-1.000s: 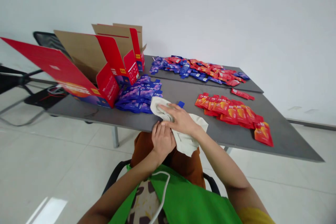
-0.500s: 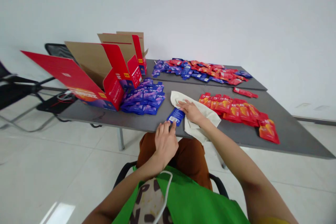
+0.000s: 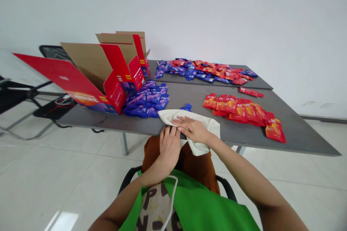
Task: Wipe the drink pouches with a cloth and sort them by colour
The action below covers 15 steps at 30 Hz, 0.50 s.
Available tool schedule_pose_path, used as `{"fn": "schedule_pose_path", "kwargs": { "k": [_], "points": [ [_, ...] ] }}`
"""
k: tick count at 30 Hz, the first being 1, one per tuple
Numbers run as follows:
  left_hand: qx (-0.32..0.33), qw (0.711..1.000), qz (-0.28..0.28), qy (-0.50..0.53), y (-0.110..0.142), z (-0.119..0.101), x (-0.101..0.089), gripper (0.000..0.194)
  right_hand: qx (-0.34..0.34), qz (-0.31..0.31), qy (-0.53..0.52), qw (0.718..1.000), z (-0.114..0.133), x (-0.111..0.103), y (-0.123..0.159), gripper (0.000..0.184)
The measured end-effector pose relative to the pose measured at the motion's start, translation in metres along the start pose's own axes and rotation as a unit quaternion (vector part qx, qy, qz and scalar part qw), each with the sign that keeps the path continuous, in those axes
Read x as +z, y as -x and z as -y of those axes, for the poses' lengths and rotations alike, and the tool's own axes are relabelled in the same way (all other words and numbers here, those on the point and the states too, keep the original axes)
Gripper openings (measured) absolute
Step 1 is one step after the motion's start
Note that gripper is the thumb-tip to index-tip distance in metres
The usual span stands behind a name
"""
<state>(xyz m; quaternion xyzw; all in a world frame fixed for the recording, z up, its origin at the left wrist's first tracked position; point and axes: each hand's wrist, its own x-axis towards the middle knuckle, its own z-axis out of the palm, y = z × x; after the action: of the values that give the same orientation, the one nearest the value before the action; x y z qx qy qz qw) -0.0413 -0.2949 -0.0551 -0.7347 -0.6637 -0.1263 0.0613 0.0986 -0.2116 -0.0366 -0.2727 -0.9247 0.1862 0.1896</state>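
Observation:
A white cloth [image 3: 206,122] lies over the front edge of the table, one corner hanging down. My right hand [image 3: 192,129] lies on it with fingers stretched out to the left, pressing it down. From behind the cloth shows the spouted top of a blue pouch [image 3: 186,107]; the rest of that pouch is covered. My left hand [image 3: 170,144] rests at the table edge, its extended fingertips at the cloth's near border, close to my right fingers. Both hands are flat rather than gripping.
Stacked blue-purple pouches [image 3: 148,101] lie left, beside open red cardboard boxes [image 3: 115,92]. A row of red-orange pouches [image 3: 241,110] lies right, a single red pouch [image 3: 251,92] behind it. A mixed pouch heap [image 3: 203,70] covers the back of the grey table [image 3: 295,130].
My right hand has slid the cloth left and toward me, over the blue pouch, which is now mostly covered. My left hand has stayed near the table edge.

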Motion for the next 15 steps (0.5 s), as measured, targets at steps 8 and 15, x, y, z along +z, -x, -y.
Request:
{"fn": "schedule_pose_path", "kwargs": {
  "k": [8, 15],
  "points": [
    [0.020, 0.998, 0.061, -0.013, -0.016, 0.010, -0.017, 0.039, 0.081, 0.038, 0.064, 0.994, -0.030, -0.008, -0.032, 0.034],
    [0.041, 0.993, 0.113, 0.019, -0.022, 0.029, -0.024, 0.045, 0.206, 0.035, 0.137, 0.968, -0.043, -0.013, -0.059, 0.035]
  ]
}}
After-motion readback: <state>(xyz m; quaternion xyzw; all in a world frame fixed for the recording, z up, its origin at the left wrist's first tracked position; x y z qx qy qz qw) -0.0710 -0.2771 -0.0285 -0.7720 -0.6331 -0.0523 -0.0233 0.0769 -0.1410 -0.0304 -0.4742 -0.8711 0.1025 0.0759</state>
